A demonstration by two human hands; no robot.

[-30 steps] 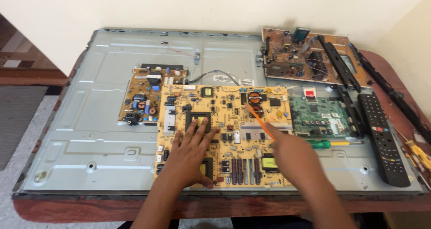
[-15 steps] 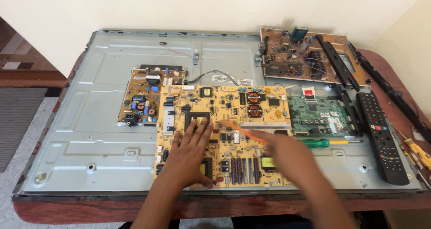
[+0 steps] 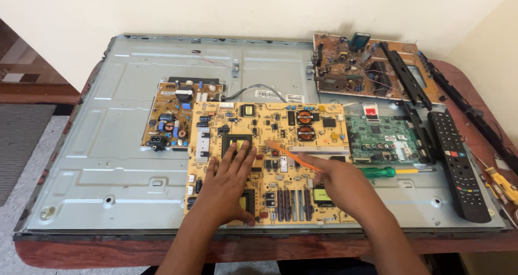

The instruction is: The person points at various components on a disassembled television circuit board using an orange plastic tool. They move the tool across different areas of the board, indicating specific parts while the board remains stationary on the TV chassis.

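A large yellow circuit board (image 3: 280, 129) lies on the grey metal back panel (image 3: 108, 161) of a flat screen. My left hand (image 3: 229, 183) rests flat on the board's lower left part, fingers spread over a black component. My right hand (image 3: 337, 180) holds an orange stick-like tool (image 3: 288, 153) whose tip touches the board near its middle, just right of my left fingertips.
A smaller yellow board (image 3: 178, 116) sits to the left. A green board (image 3: 380, 132) and a green-handled screwdriver (image 3: 386, 172) lie to the right. A brown board (image 3: 356, 64) lies at the back right. A black remote control (image 3: 456, 164) and black strips rest by the right edge.
My right hand has swept the orange tool leftward across the board, from near the round coils toward the middle. My left hand has stayed in place.
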